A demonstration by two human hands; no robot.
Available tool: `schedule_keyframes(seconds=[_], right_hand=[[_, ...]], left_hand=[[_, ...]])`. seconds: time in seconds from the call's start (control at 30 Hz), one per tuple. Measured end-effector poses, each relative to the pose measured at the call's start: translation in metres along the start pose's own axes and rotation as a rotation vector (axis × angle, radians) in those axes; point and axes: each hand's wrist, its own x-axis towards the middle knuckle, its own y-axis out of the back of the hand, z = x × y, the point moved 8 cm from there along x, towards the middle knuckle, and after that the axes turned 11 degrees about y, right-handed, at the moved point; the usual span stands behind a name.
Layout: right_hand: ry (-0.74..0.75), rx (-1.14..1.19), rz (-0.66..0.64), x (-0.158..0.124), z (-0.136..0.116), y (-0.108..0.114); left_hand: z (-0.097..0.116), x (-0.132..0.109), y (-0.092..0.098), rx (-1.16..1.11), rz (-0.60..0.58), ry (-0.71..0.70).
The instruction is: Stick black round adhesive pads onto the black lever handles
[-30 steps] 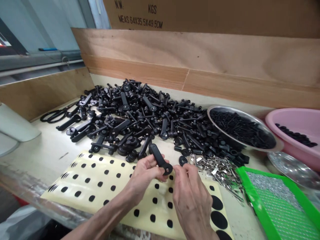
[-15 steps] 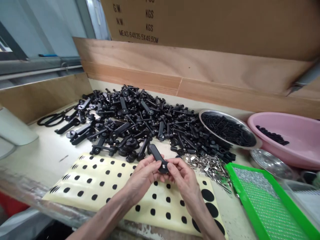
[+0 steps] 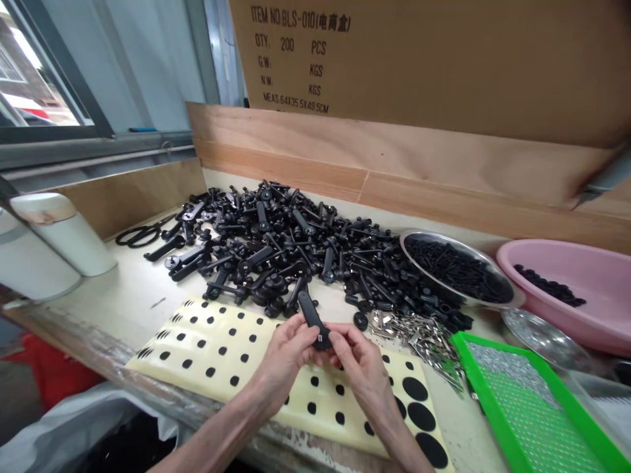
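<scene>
Between my two hands is a black plastic handle-shaped part (image 3: pixel 311 314), its long end pointing up and away and its rounded end toward me. My left hand (image 3: pixel 292 343) pinches it from the left, thumb on the rounded end. From the right, my right hand (image 3: pixel 355 351) closes its thumb and fingers on the same rounded end; the fingertips underneath are hidden. Below both hands lies a pale yellow sheet (image 3: pixel 231 358) with rows of small black stickers and several larger black discs. A heap of similar black parts (image 3: pixel 276 243) is spread just beyond.
Right of the heap are a steel bowl (image 3: pixel 513 295) of black pieces, a pink basin (image 3: pixel 591 263), small metal pieces (image 3: pixel 428 341) and a green tray (image 3: pixel 486 401) of tiny parts. Scissors (image 3: pixel 138 236) and white bottles (image 3: pixel 73 230) stand left. A wooden board (image 3: pixel 419 177) borders the back.
The camera view has shifted up and left, showing more of the window and bottles. Both hands still hold the black part at nearly the same spot.
</scene>
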Motion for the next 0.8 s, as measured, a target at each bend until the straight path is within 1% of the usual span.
schedule_keyframes(seconds=[0.17, 0.27, 0.33, 0.43, 0.47, 0.6, 0.8], right_hand=[[0.047, 0.042, 0.027, -0.010, -0.007, -0.013], [0.039, 0.109, -0.002, -0.015, -0.010, -0.027], [-0.034, 0.180, -0.007, -0.017, -0.006, -0.034], [-0.146, 0.304, 0.043, -0.021, 0.004, -0.038], [-0.158, 0.327, 0.046, -0.021, 0.005, -0.039], [-0.161, 0.334, -0.021, -0.025, 0.007, -0.048], [-0.206, 0.404, 0.027, -0.031, 0.010, -0.046]], left_hand=[[0.002, -0.014, 0.009, 0.048, 0.109, -0.027], [0.005, -0.025, 0.017, 0.074, 0.168, -0.042], [0.006, -0.031, 0.021, 0.076, 0.165, -0.029], [0.005, -0.038, 0.023, 0.062, 0.138, -0.003], [0.006, -0.039, 0.023, 0.052, 0.137, -0.001], [0.007, -0.044, 0.023, 0.035, 0.146, -0.009], [0.007, -0.046, 0.022, 0.043, 0.158, -0.010]])
